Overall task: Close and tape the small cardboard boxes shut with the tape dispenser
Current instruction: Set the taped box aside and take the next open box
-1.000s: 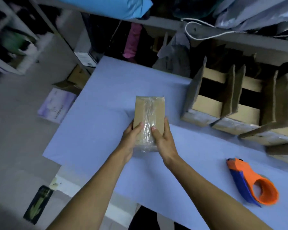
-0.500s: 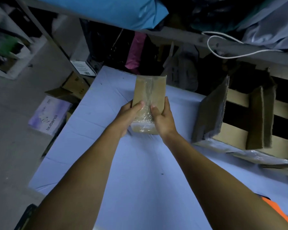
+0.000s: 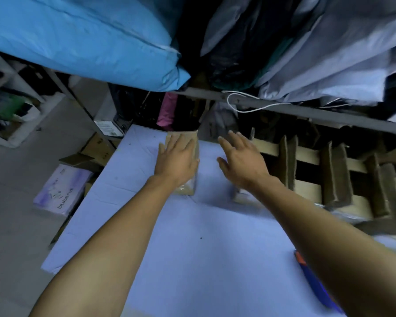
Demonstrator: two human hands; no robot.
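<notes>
A small taped cardboard box (image 3: 193, 143) lies at the far edge of the blue table (image 3: 192, 236). My left hand (image 3: 175, 160) rests flat on top of it with straight fingers. My right hand (image 3: 242, 160) hovers spread and empty to the right of the box, in front of the open boxes (image 3: 311, 172). These open cardboard boxes stand in a row at the right with their flaps up. The orange and blue tape dispenser (image 3: 306, 268) lies at the lower right, mostly hidden behind my right forearm.
A shelf rail (image 3: 306, 110) crosses above the table's far side, loaded with blue and grey bags (image 3: 89, 40). On the floor at left lie a purple printed box (image 3: 60, 191) and folded cartons (image 3: 96, 147).
Both hands carried the taped box away from me to the table's far edge. My right hand has let go and moved right; my left hand now lies flat on it.
</notes>
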